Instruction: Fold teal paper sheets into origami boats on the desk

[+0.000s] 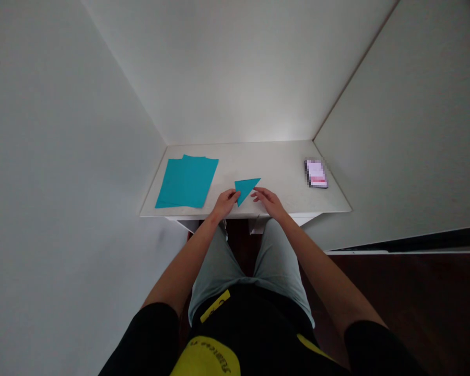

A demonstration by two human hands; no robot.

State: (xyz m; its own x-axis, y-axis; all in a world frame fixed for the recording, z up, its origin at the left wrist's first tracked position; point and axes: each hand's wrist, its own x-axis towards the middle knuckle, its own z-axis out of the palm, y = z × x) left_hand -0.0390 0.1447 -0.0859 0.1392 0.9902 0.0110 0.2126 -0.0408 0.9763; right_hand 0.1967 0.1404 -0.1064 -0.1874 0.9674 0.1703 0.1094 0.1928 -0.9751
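At mid-frame, a turquoise paper triangle [245, 186] is reaching up and right from the left hand [225, 203]

The turquoise paper triangle is pointing one corner to the upper right and another down toward the near edge of the white desk [266, 161]; its longest side is slanting between these corners and facing the right hand [271, 201]. The left hand is the nearer one: its thumb and fingers are pinching the lower-left side. The right hand is hovering at the slanted side, fingers loosely parted and bent; I cannot tell whether its index fingertip is touching the paper, nor whether the triangle is lying flat.

White desk surface is stretching above the hands and to both sides, separating the triangle from overlapping turquoise paper sheets [188, 183] at left and a pixelated smartphone [316, 172] at right. The desk's near edge is running just below the hands, while the back wall [238, 73] is closing off the top of the frame.
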